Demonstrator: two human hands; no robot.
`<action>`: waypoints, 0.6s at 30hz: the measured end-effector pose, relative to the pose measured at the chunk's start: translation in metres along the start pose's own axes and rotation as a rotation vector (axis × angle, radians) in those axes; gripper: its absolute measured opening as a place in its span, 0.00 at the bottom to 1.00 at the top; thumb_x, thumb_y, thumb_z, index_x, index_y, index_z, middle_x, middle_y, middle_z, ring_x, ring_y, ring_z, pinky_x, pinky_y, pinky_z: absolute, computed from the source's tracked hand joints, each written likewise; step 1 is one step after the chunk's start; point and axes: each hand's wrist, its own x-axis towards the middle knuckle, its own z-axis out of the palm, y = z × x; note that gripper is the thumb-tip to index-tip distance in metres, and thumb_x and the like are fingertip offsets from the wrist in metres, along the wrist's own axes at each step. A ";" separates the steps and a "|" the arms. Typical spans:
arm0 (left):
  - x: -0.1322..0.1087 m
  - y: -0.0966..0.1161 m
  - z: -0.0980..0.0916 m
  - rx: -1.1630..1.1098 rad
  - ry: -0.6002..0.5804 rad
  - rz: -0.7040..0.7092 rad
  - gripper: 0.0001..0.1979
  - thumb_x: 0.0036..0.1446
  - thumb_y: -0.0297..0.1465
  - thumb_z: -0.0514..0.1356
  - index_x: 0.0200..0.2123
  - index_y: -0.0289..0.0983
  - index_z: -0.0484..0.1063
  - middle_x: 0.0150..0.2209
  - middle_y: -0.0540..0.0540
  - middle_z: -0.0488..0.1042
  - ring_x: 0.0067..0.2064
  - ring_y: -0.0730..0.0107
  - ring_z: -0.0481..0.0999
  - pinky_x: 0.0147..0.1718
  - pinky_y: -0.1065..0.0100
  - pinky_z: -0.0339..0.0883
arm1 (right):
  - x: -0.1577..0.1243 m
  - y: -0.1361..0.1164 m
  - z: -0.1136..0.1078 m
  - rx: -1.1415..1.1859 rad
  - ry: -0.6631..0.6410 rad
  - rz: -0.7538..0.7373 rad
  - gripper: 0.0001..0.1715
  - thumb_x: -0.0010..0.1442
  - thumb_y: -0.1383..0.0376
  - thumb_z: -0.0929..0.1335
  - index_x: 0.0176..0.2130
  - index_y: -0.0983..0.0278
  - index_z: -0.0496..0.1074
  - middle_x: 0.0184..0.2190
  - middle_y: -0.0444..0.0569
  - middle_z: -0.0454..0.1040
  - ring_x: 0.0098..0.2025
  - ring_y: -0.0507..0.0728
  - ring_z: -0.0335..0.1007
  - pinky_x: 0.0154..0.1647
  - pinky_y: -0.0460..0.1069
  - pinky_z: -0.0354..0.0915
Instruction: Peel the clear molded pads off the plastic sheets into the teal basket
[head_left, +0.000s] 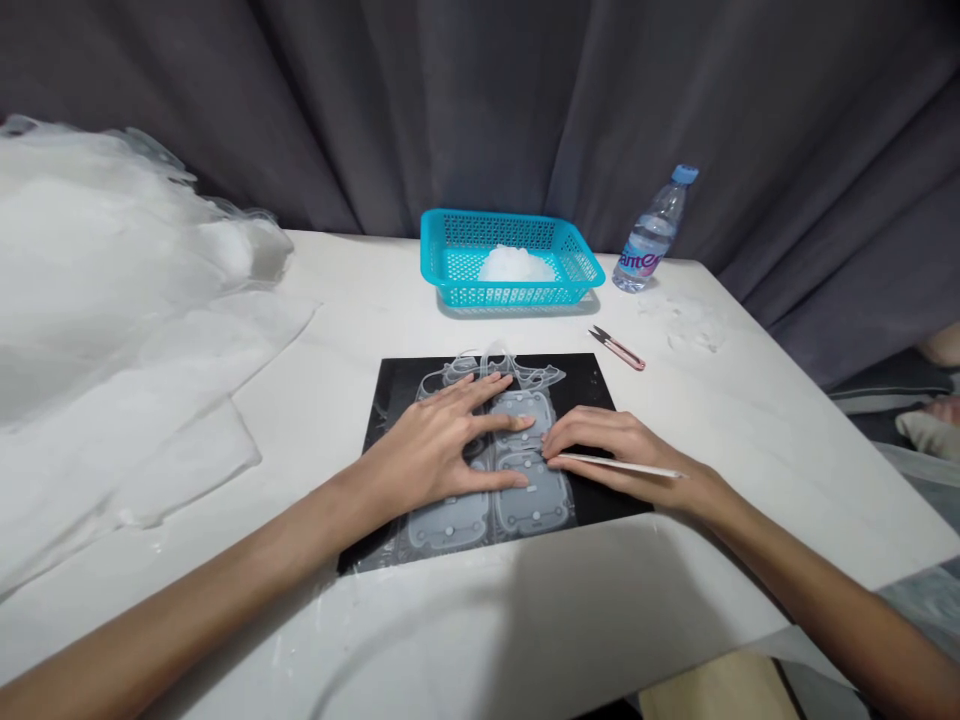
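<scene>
On the black mat point(589, 380), at six o'clock from the blue basket point(517, 297), find the clear moulded sheet point(517, 510) with its rounded panels. Note the left hand point(442, 440) open and laid over it, fingers spread toward two o'clock, and the right hand point(630, 440), at three o'clock from there, pinching a white stick point(622, 464) near the gap between two panels. To work well here, probably best to press the sheet flat, hold the left thumb out of the stick's path, use short, light strokes, and avoid snagging the curly clear strips point(551, 376) toward twelve o'clock. Read the stick's long axis as close to nine-to-three, pointing at nine, tail just past three; impossible to see the tip behind the fingers. Read the panel columns as running roughly twelve to six; hard to tell the whole sheet's long axis, partly covered.
</scene>
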 end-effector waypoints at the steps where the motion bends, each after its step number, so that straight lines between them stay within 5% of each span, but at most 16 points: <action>1: 0.000 -0.001 0.000 -0.003 0.001 -0.003 0.34 0.59 0.62 0.61 0.61 0.52 0.77 0.75 0.45 0.58 0.72 0.40 0.63 0.70 0.40 0.58 | 0.000 0.000 0.001 -0.022 -0.002 -0.017 0.09 0.75 0.63 0.66 0.50 0.59 0.76 0.48 0.51 0.80 0.52 0.59 0.76 0.56 0.55 0.72; 12: 0.000 0.009 0.008 -0.064 0.041 -0.044 0.27 0.69 0.55 0.55 0.57 0.43 0.76 0.73 0.38 0.61 0.74 0.45 0.60 0.72 0.40 0.52 | 0.009 0.011 0.014 -0.408 0.085 -0.204 0.15 0.75 0.63 0.65 0.58 0.63 0.72 0.52 0.57 0.78 0.53 0.60 0.76 0.52 0.55 0.76; 15: 0.002 0.010 0.011 -0.123 0.074 -0.061 0.31 0.67 0.56 0.58 0.64 0.43 0.66 0.72 0.38 0.63 0.72 0.47 0.63 0.71 0.43 0.55 | 0.012 0.014 0.018 -0.562 0.071 -0.277 0.15 0.76 0.62 0.65 0.56 0.66 0.73 0.49 0.58 0.80 0.48 0.61 0.77 0.49 0.56 0.76; 18: 0.003 0.009 0.012 -0.174 0.065 -0.109 0.42 0.63 0.58 0.60 0.71 0.42 0.55 0.71 0.36 0.63 0.72 0.44 0.62 0.70 0.44 0.57 | 0.015 0.010 0.017 -0.463 0.039 -0.278 0.14 0.76 0.64 0.63 0.52 0.66 0.75 0.46 0.57 0.81 0.47 0.60 0.77 0.49 0.55 0.75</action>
